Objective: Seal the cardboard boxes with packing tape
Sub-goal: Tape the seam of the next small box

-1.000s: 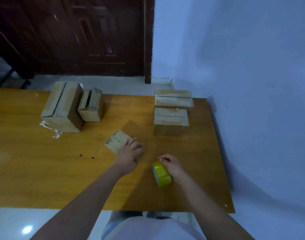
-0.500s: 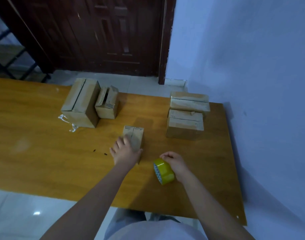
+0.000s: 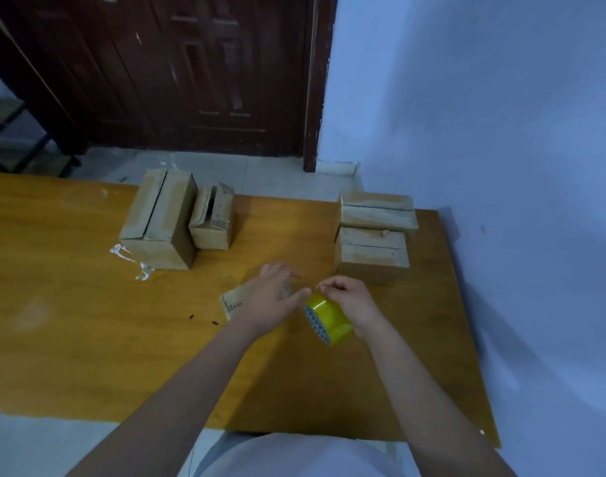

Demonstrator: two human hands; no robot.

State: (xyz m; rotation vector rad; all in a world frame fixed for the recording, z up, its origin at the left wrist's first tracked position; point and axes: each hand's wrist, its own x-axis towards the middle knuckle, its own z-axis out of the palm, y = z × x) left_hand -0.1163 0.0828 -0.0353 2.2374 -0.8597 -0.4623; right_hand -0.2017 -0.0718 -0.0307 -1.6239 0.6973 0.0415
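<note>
Tape roll (image 3: 327, 318), yellow, gripped in right hand (image 3: 351, 306), lifted off the desk (image 3: 71, 332) toward its right half. Left hand (image 3: 270, 301) over small box (image 3: 233, 301) mid-desk, fingers extended, tips at the roll's top edge; can't tell if it's pinching tape. Big box (image 3: 159, 223) and open box (image 3: 212, 218) sit at far edge, two boxes (image 3: 374, 232) at far-right corner by wall (image 3: 501, 166). Bare wood at left and along near edge.

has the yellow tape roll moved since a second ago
Yes. The tape roll, held by the right hand, has lifted off the table toward the left hand.
</note>
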